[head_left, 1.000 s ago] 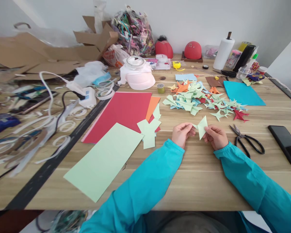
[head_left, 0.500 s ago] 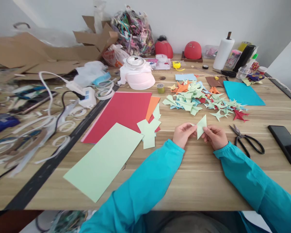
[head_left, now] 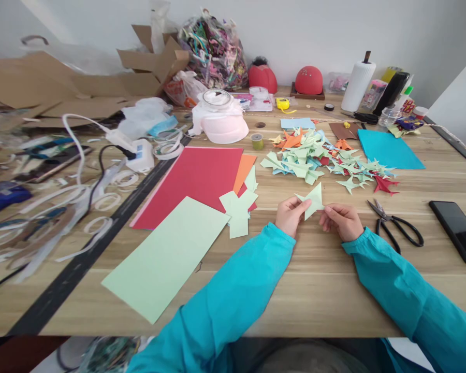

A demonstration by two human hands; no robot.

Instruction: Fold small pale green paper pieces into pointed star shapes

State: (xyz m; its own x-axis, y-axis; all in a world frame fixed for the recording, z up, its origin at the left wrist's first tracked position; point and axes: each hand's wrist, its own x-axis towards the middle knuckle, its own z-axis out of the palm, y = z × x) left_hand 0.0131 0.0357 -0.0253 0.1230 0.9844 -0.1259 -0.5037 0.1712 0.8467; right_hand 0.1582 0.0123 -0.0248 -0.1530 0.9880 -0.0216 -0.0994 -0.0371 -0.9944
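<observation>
A pale green origami piece (head_left: 314, 201) with pointed corners is held up between my two hands, over the table. My left hand (head_left: 288, 215) pinches its left side between thumb and fingers. At its right tip, my right hand (head_left: 342, 220) has thumb and forefinger closed on the paper. Behind them lies a pile of folded paper figures (head_left: 308, 155), mostly pale green, with orange, red and blue ones among them. Small cut pale green sheets (head_left: 238, 216) lie left of my left hand, beside a long pale green sheet (head_left: 171, 259).
Black-handled scissors (head_left: 398, 225) and a phone (head_left: 458, 230) lie to the right. Red paper (head_left: 205, 176) is at left of centre, blue paper (head_left: 390, 149) at back right. Cords, white strips and a power strip (head_left: 140, 155) clutter the left side.
The origami piece has turned and shifted slightly left, showing more of its points. My right fingers have moved from its face to its right tip.
</observation>
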